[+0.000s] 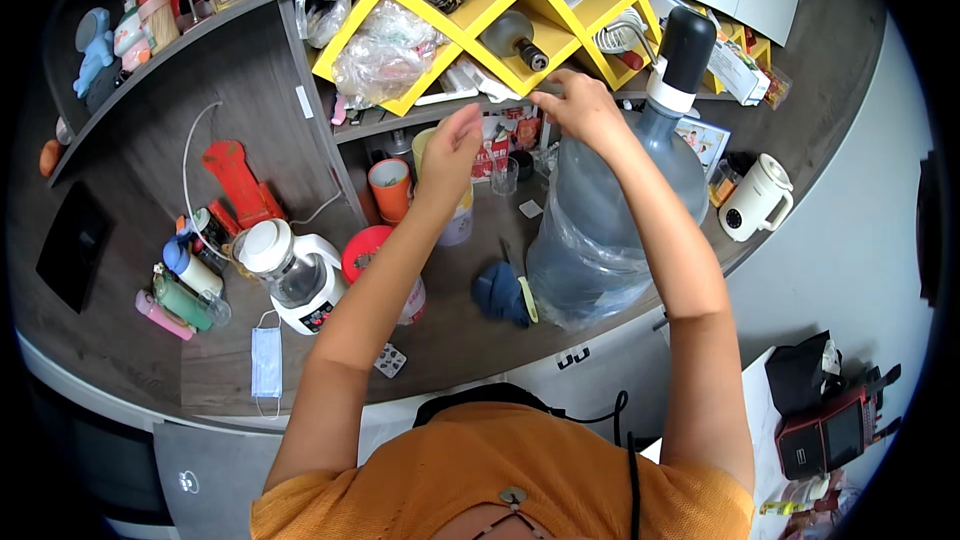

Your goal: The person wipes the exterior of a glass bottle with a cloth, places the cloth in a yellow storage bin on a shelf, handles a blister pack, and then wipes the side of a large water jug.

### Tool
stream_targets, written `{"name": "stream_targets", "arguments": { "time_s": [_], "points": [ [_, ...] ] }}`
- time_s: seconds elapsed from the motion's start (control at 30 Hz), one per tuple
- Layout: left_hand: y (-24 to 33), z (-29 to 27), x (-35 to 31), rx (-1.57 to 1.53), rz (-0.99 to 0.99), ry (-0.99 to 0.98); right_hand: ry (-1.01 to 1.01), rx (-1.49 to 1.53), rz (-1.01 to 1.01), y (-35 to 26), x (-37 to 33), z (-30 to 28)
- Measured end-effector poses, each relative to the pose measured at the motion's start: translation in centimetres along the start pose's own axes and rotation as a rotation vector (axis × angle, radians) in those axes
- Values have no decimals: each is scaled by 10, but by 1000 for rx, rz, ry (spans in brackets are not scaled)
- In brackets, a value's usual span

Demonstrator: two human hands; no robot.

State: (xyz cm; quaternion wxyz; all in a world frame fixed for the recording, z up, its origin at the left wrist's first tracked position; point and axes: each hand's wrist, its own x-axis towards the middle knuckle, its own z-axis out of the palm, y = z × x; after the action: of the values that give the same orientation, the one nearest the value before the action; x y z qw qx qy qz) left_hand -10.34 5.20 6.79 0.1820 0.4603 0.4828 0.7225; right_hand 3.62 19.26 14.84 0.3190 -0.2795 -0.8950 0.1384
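Note:
Both my arms reach up over a cluttered dark wood counter (440, 340). My left hand (452, 140) is raised in front of the low shelf, fingers loosely curled and holding nothing that I can see. My right hand (578, 102) is at the lower edge of a yellow zigzag rack (470, 25), fingers bent near a dark bottle (515, 40) lying in the rack; whether it grips anything is unclear. Under my right forearm stands a large blue water jug (600, 230) with a black and white pump (680, 60) on top.
On the counter stand a white kettle-like appliance (290, 275), an orange cup (390, 188), a red lid (365, 248), a white jug (755, 198), a blue cloth (500, 292), small bottles (185, 290) and a face mask (266, 362). A black and red bag (830, 420) lies lower right.

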Motion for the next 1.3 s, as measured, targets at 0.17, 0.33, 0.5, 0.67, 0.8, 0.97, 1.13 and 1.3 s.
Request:
{"name": "stream_targets", "arguments": {
  "time_s": [0.17,0.33,0.5,0.67,0.8,0.97,1.13,1.3],
  "points": [
    [11,-14,-68,-32,-110,-6,-99,395,91,-24,-87,-29],
    [-21,-41,-137,-74,-163,-82,-192,664,295,-16,-179,-12],
    [-43,-64,-196,-33,-352,-62,-243,843,519,15,-264,65],
    [-81,-98,-255,14,-520,55,-102,654,607,37,-308,145],
    [-93,-112,-286,-24,-599,157,-18,223,355,42,-307,180],
    [-92,-130,-304,-13,-632,263,-141,-187,248,55,-285,201],
    [-93,-140,-310,23,-672,318,-311,-322,444,51,-252,223],
    [-95,-132,-308,-1,-687,316,-354,-375,561,51,-242,247]
  ]
}}
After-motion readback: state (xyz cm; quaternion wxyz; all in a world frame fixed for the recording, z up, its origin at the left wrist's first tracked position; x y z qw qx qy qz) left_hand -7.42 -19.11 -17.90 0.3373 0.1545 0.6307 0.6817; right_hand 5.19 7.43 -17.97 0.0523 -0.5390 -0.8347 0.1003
